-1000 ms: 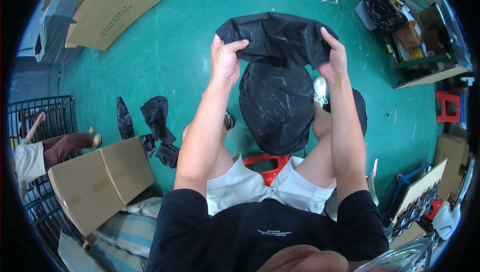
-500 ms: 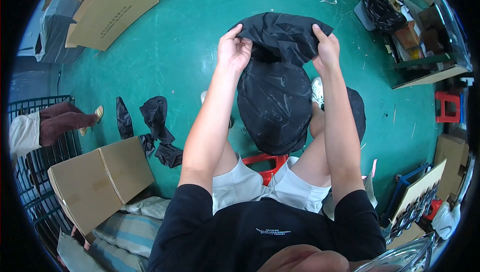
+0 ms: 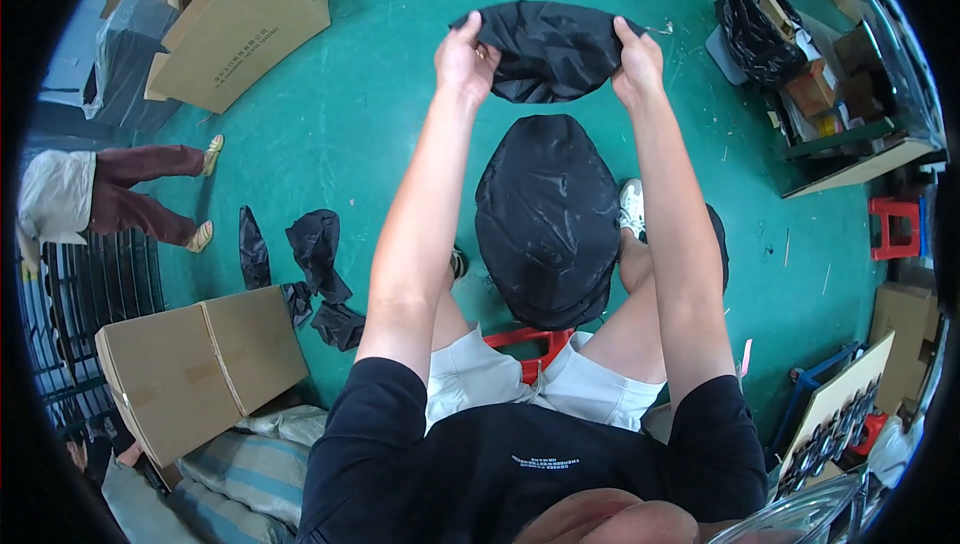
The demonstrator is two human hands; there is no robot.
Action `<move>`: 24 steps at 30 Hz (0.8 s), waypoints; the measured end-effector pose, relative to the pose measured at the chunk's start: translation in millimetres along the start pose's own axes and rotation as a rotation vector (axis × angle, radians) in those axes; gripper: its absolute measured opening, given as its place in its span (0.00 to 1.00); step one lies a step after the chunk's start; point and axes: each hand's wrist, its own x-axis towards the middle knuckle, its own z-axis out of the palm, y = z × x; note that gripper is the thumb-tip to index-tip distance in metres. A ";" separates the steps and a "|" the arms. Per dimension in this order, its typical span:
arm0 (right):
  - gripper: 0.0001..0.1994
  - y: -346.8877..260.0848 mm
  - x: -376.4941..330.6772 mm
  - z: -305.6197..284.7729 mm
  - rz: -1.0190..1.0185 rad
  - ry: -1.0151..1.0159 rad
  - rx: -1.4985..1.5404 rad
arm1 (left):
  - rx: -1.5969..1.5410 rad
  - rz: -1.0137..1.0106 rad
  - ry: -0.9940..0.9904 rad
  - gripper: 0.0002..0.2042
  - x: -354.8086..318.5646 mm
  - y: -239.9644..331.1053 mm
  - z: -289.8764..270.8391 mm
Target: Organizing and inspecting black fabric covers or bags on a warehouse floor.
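Observation:
My left hand (image 3: pixel 465 62) and my right hand (image 3: pixel 637 62) hold up a black fabric cover (image 3: pixel 556 52) by its two sides, out in front of me. Thumbs lie on top and the fingers curl beneath its edge. The cloth sags between them in a crumpled oval. Nearer to me, a rounded black fabric-covered bundle (image 3: pixel 548 219) stands between my knees, apart from the held cover. What lies inside or under it is hidden. Part of another black fabric piece (image 3: pixel 717 244) shows beyond my right forearm.
Crumpled black fabric pieces (image 3: pixel 315 254) lie on the green floor at left, beside a closed cardboard box (image 3: pixel 205 364) on woven sacks (image 3: pixel 250 469). A red stool (image 3: pixel 530 352) is under me. An open carton (image 3: pixel 245 34) stands far left; a person (image 3: pixel 130 189) stands at left.
Both hands have lifted the black cover away from me, and a gap now shows between it and the rounded bundle. The person at left has moved farther into view.

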 end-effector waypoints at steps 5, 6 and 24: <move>0.14 54.7 -32.5 -63.9 0.122 0.103 -0.061 | 0.214 0.002 0.160 0.08 -51.7 -55.1 -56.0; 0.16 71.9 -45.7 -74.2 0.136 0.152 -0.075 | 0.255 -0.054 0.241 0.09 -62.0 -69.1 -77.9; 0.19 180.7 -241.4 -210.3 0.335 0.712 -1.282 | 0.715 -0.399 0.589 0.16 -278.3 -191.5 -228.5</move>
